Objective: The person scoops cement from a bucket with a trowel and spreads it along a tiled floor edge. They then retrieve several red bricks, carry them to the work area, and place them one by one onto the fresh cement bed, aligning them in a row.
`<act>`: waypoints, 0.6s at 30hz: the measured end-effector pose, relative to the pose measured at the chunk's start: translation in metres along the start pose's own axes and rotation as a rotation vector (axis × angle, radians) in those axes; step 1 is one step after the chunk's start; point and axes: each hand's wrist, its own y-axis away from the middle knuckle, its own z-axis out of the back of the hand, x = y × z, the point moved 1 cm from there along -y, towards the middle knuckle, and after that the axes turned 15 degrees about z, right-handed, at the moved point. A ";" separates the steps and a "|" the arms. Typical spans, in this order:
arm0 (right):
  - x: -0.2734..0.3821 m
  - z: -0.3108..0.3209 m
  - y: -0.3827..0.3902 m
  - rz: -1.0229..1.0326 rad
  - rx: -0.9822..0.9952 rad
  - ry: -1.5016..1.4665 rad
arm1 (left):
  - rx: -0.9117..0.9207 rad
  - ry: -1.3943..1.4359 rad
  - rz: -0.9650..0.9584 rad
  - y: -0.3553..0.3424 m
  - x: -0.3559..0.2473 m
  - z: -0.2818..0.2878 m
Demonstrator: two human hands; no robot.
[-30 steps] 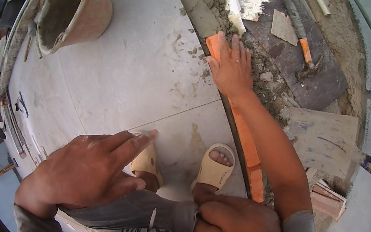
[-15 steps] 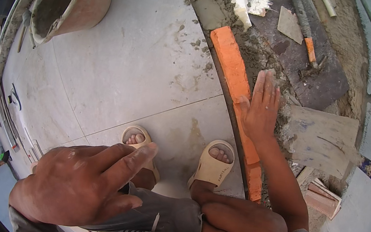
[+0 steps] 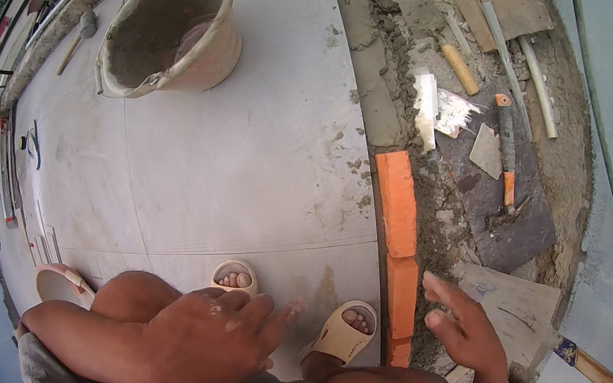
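A row of orange bricks point(image 3: 396, 203) lies end to end along the edge of the tiled floor, beside rough grey mortar. Just right of the nearer brick point(image 3: 400, 290), my right hand point(image 3: 467, 326) is raised with its fingers stretched and thumb apart, holding nothing. My left hand point(image 3: 214, 343) hovers over my lap, its back toward me. Its index finger points out, the other fingers are partly bent, and nothing shows in it.
A mortar-smeared bucket point(image 3: 224, 54) stands on the tiles at the far left, near a mallet point(image 3: 88, 26). Right of the bricks, a hammer point(image 3: 507, 141) rests on a dark slab point(image 3: 516, 237). A flat board point(image 3: 521, 299) lies near my right hand.
My right hand has come off the bricks and drawn back toward me, its fingers now more bent. My left hand has shifted right and away from the camera. The view has tilted farther ahead.
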 end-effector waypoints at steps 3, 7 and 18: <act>0.090 0.004 0.037 -0.011 0.156 -0.157 | 0.042 -0.005 -0.042 -0.002 -0.002 0.001; 0.116 -0.036 0.049 -0.047 -0.189 0.225 | 0.226 0.068 -0.031 0.008 -0.009 -0.013; 0.173 -0.116 0.088 -0.030 0.145 0.871 | 0.157 0.540 0.594 0.110 -0.046 -0.159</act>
